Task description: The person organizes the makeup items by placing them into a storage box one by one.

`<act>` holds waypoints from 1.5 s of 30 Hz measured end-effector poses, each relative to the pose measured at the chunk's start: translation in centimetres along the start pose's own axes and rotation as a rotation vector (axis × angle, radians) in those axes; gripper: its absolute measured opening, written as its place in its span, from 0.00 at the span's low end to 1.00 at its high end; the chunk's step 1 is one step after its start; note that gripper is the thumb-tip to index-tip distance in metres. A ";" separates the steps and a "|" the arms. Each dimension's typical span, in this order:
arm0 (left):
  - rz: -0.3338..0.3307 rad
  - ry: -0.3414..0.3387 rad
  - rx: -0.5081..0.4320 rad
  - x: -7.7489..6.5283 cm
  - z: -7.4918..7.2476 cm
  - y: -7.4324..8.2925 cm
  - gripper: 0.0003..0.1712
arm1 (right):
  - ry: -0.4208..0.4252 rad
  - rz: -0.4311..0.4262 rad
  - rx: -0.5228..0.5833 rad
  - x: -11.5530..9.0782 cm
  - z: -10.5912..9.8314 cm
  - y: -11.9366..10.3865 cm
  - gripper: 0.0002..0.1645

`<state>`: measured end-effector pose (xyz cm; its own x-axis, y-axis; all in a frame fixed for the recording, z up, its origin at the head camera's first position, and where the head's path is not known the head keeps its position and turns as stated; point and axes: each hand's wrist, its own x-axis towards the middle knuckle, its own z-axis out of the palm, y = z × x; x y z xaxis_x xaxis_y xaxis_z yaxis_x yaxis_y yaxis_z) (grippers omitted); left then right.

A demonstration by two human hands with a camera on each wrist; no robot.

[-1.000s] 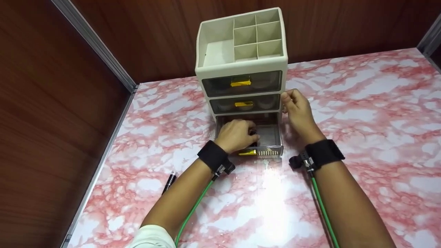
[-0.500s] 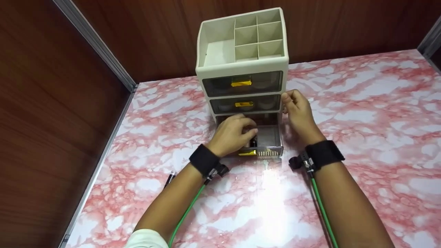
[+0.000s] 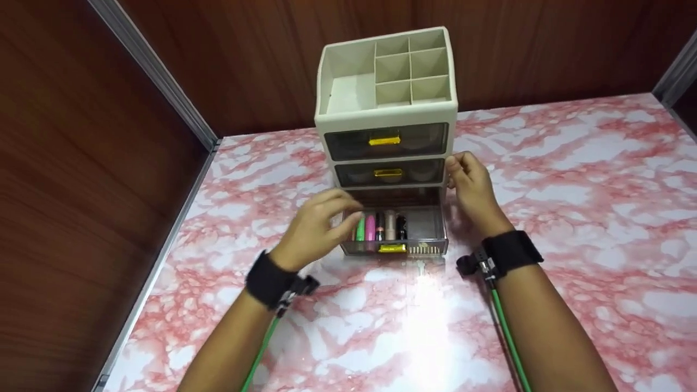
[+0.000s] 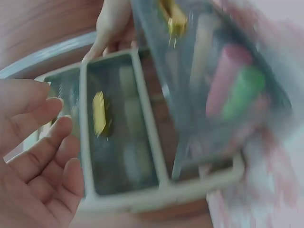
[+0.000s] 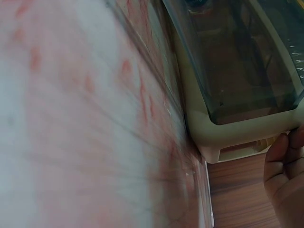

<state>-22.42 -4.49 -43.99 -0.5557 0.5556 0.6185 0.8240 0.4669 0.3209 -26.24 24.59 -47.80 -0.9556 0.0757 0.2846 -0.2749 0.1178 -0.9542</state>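
A cream drawer organizer (image 3: 386, 112) stands against the wall, its bottom drawer (image 3: 427, 223) pulled out. Inside that drawer lie several short tubes side by side: a green tube (image 3: 360, 228), a pink tube (image 3: 370, 227), a beige tube (image 3: 390, 225) and dark ones. My left hand (image 3: 321, 223) is above the drawer's left corner, fingers loosely bent. In the left wrist view nothing is in that left hand (image 4: 42, 147). With thumb and bent fingers, my right hand (image 3: 474, 185) holds the organizer's right side; in the right wrist view its fingertips touch the edge.
Two upper drawers with yellow handles (image 3: 387, 172) are closed. The organizer's top has open compartments (image 3: 351, 92). A pink-and-white marbled table (image 3: 588, 218) lies around it. Brown panels (image 3: 261, 65) rise behind and at left. Green cables (image 3: 506, 332) run from both wrist cameras.
My left hand has come out of the drawer and moved left, uncovering the row of tubes. The right hand stays on the organizer's side. The view has shifted slightly.
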 end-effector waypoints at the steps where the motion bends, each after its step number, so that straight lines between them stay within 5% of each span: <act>1: -0.006 0.005 0.014 -0.4 -0.6 -0.2 0.07 | 0.004 0.004 -0.003 -0.1 -0.1 0.1 0.22; 5: -0.064 0.026 0.092 -2.7 -3.1 -1.4 0.08 | 0.011 0.025 -0.001 0.1 -0.2 1.1 0.23; 10: -0.257 -0.032 0.204 -6.9 -6.0 -3.1 0.12 | 0.008 0.022 -0.001 0.8 -0.2 2.9 0.23; 14: -0.456 -0.175 0.265 -9.8 -7.8 -3.7 0.10 | 0.007 0.027 0.038 0.7 0.1 3.6 0.24; 18: -0.644 -0.378 0.245 -11.1 -8.4 -3.8 0.09 | 0.021 0.065 0.094 0.3 0.0 3.8 0.26; 22: -0.747 -0.548 0.258 -11.9 -8.2 -3.5 0.18 | 0.017 0.113 0.129 -0.4 0.2 2.8 0.27; 26: -0.820 -0.640 0.311 -12.6 -8.3 -3.1 0.28 | -0.008 0.159 0.173 -0.6 0.6 3.1 0.27; 29: -0.876 -0.706 0.294 -12.9 -8.3 -2.9 0.27 | -0.013 0.168 0.202 -0.5 0.7 3.6 0.26; 35: -0.886 -0.761 0.204 -13.1 -7.5 -3.1 0.15 | -0.009 0.170 0.284 -0.3 0.8 3.3 0.26; 40: -0.751 -0.737 0.157 -12.5 -6.2 -3.7 0.10 | 0.004 0.171 0.273 0.1 0.4 2.8 0.26; 45: -0.591 -0.630 0.003 -10.5 -5.3 -3.5 0.12 | 0.025 0.039 0.081 0.7 -0.1 2.2 0.22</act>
<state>-18.89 -15.64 -47.84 -0.8515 0.4983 -0.1631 0.3804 0.8013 0.4618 -27.54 25.04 -49.70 -0.9632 0.1030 0.2481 -0.2459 0.0336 -0.9687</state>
